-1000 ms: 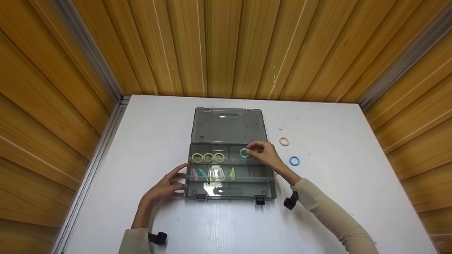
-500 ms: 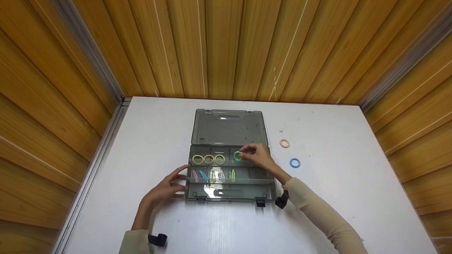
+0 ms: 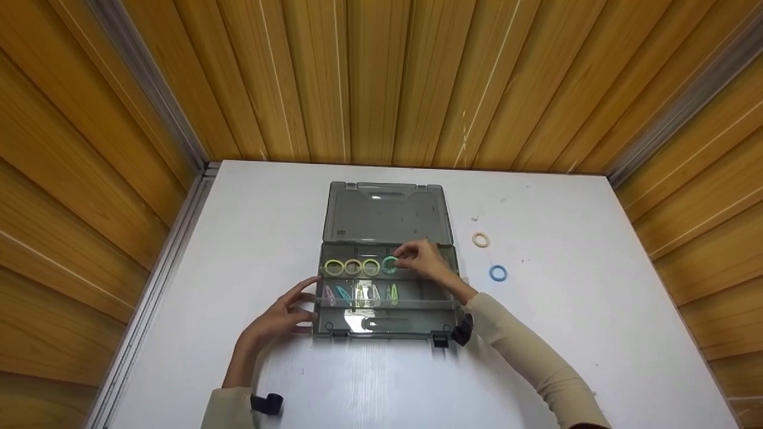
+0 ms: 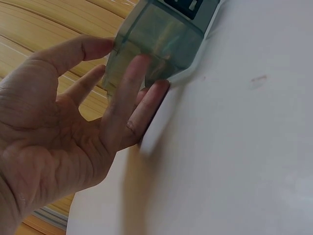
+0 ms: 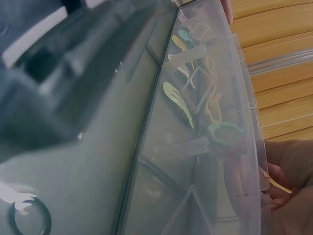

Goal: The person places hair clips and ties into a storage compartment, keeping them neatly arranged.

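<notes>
My right hand [image 3: 424,261] pinches a green hair tie [image 3: 388,264] over the back row of the grey see-through box [image 3: 405,323]. Three hair ties, two yellowish and one brownish [image 3: 353,267], sit in a line to its left. The middle row holds several snap hair clips, among them a light green clip [image 3: 393,294]. My left hand [image 3: 277,317] touches the box's left side, fingers spread and fairly straight; the left wrist view shows its fingertips at the box's corner. In the right wrist view the green tie [image 5: 211,138] shows through the clear wall, the hand [image 5: 292,171] partly hidden behind it.
A peach hair tie [image 3: 480,240] and a blue hair tie [image 3: 498,273] lie on the white table [image 3: 572,286], right of the box. The box's lid [image 3: 387,213] lies folded back towards the wooden wall [image 3: 381,89]. One black latch [image 3: 440,341] sticks out at the front edge.
My right hand has moved left along the back row with the green hair tie, bringing it next to the third tie in the line. The left hand has stayed at the box's side.
</notes>
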The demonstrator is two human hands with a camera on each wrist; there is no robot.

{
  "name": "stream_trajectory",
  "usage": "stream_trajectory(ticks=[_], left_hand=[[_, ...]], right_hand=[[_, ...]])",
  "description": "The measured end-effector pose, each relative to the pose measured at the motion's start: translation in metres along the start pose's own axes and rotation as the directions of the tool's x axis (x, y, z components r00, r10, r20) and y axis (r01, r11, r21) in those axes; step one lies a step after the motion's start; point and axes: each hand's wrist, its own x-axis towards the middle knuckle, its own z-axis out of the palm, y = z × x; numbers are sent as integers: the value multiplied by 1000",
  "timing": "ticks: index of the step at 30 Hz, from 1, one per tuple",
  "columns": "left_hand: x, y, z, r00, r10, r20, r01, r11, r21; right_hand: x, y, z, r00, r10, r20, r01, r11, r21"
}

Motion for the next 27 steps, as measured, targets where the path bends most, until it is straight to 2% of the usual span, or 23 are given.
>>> stream_trajectory(ticks=[3, 9, 16, 22, 27], left_hand=[[0, -1, 0, 1000, -1, 5, 1, 1000, 2], [1, 0, 1, 1000, -11, -8, 11, 1000, 25], [2, 2, -1, 1000, 11, 1, -11, 1000, 18], [1, 2, -2, 1000, 7, 10, -7, 1000, 13], [0, 1, 0, 1000, -7, -1, 7, 1000, 6]], right_hand=[[0, 0, 1, 1000, 7, -2, -7, 1000, -15], [-1, 2, 0, 999, -43, -7, 43, 998, -44], [-1, 0, -5, 999, -46, -10, 45, 997, -63], [-13, -9, -27, 997, -74, 24, 76, 995, -65], [-23, -6, -59, 992, -127, -14, 126, 989, -80]])
